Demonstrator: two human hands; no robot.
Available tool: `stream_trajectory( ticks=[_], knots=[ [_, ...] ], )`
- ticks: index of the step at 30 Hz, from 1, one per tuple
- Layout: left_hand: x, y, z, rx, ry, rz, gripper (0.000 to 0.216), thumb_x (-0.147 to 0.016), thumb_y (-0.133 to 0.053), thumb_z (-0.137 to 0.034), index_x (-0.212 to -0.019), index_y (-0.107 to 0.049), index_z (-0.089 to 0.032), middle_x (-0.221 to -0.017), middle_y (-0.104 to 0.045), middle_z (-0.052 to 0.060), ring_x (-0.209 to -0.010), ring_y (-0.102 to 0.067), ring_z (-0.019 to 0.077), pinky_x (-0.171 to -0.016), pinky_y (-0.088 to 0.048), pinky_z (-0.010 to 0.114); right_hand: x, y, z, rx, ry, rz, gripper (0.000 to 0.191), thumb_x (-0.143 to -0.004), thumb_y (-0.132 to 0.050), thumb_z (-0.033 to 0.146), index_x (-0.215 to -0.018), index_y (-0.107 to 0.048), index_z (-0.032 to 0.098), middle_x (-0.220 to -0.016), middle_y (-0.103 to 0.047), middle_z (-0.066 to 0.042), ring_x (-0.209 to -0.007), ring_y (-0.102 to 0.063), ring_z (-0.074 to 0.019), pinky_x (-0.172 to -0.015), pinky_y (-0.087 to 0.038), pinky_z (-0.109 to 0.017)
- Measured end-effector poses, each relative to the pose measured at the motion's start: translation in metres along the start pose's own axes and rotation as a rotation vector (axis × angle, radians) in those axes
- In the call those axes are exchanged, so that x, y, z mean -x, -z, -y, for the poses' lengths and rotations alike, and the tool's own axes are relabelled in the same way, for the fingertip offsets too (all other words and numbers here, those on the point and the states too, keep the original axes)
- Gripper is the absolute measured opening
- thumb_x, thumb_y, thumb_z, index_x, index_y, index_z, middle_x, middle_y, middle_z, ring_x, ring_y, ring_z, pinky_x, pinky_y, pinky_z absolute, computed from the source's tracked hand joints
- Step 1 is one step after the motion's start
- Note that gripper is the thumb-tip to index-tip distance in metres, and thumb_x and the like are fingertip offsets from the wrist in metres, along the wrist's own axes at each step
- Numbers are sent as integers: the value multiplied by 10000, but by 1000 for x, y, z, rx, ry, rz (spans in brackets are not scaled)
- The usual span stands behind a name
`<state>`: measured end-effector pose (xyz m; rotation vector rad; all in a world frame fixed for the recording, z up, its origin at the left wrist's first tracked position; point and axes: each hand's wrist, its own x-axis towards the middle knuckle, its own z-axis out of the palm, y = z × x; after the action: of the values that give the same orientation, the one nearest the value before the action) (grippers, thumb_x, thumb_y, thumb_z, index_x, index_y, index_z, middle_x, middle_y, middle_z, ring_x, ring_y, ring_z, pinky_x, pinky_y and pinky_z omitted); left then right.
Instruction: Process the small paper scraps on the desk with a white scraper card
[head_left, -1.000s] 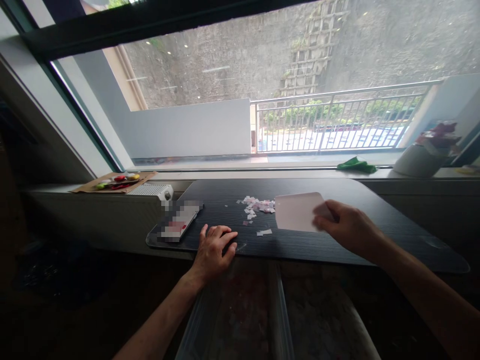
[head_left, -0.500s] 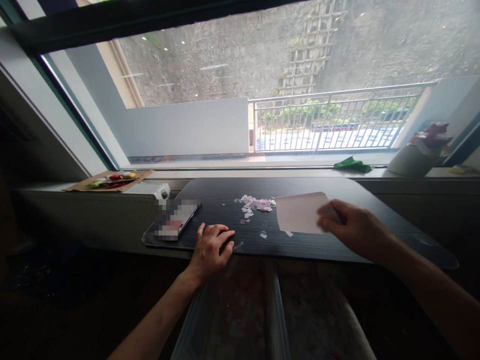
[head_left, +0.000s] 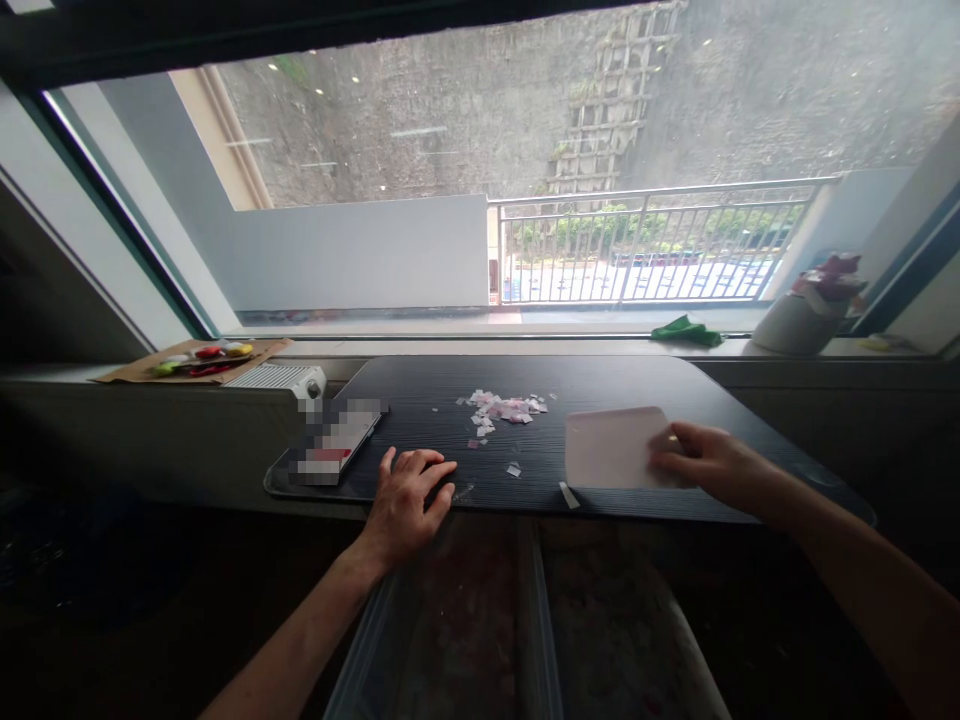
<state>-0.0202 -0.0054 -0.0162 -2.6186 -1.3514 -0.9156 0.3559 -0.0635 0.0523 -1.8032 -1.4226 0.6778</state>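
My right hand [head_left: 709, 455] grips a flat white plastic scraper [head_left: 611, 447] with rounded corners by its right side, holding it over the right half of the dark table. Just off the scraper's lower left corner, a narrow paper strip [head_left: 569, 495] lies at the table's front edge. My left hand [head_left: 409, 500] rests on the front of the tabletop with its fingers spread, holding nothing. Beyond and between the hands is a loose pile of small white and pinkish paper scraps [head_left: 501, 407]. One separate scrap [head_left: 514, 470] lies nearer the front.
A blurred-out flat tray-like thing [head_left: 337, 443] sits on the dark table [head_left: 427, 375] at left. Below the front edge stand clear plastic bins [head_left: 546, 620]. The windowsill holds cardboard with colourful items [head_left: 202, 360], a green cloth [head_left: 686, 331] and a grey pot [head_left: 799, 320].
The scraper in my right hand has moved toward the table's front, away from the pile. The paper strip has come nearer the edge. My left hand stays in place as the view shifts slightly.
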Motion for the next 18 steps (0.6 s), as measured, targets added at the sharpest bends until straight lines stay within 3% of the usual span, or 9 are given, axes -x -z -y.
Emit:
stream_trajectory(
  ticks=[6, 18],
  knots=[
    [0, 1, 1, 7, 3, 7, 275, -886, -478, -286, -1069, -678, -246, -1060, -651, 62, -1039, -585, 256, -1084, -252, 624, -18, 3, -8, -223, -112, -12, 146, -615, -701, 241, -753, -663, 212, -696, -724, -6, -623, -644, -157, -552, -500, -242],
    [0, 1, 2, 11, -10, -17, 257, -885, -488, -291, -1056, -676, -255, -1050, -661, 61, -1016, -588, 241, -1079, -255, 605, -6, -13, -5, -237, -186, 121, 92, -586, -707, 175, -672, -687, 198, -692, -748, -4, -683, -679, -189, -612, -532, -267]
  ],
)
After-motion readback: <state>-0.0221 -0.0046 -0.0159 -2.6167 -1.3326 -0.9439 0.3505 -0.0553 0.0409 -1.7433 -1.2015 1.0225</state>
